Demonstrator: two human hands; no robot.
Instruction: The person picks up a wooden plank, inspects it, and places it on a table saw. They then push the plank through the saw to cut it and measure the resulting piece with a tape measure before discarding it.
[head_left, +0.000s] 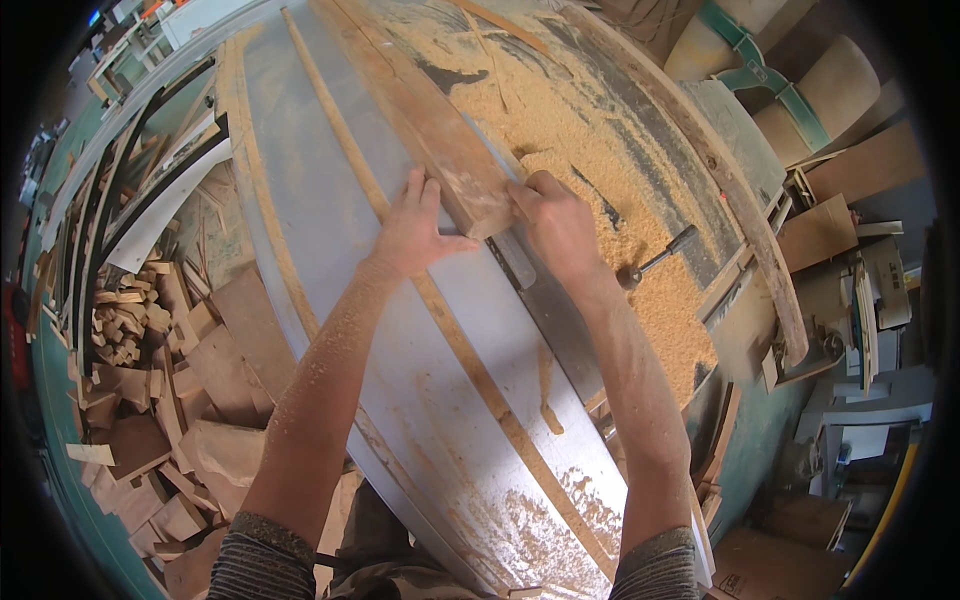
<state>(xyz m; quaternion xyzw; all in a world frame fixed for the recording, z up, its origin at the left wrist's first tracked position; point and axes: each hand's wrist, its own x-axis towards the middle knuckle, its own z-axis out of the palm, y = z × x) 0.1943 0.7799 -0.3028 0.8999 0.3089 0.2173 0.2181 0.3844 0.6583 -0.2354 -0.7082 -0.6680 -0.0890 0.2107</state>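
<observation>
A long wooden plank point(420, 115) lies lengthwise on a pale metal saw table point(480, 320), its near end towards me. My left hand point(408, 238) rests beside the plank's near left corner, fingers apart along its side and thumb stretched across the near end. At the near right corner my right hand point(553, 222) is closed, its curled fingers against the plank. The right hand's palm side is hidden. Just past the plank's end, a narrow metal strip point(512, 262) shows in the table. Sawdust clings to both forearms.
Heaped sawdust point(640, 330) covers the table's right side, where a dark-handled tool point(660, 257) lies. A rough-edged wooden board point(740, 205) runs along the far right. Wood offcuts point(135, 315) pile up below the left edge. Green-banded duct point(760, 75) stands at the upper right.
</observation>
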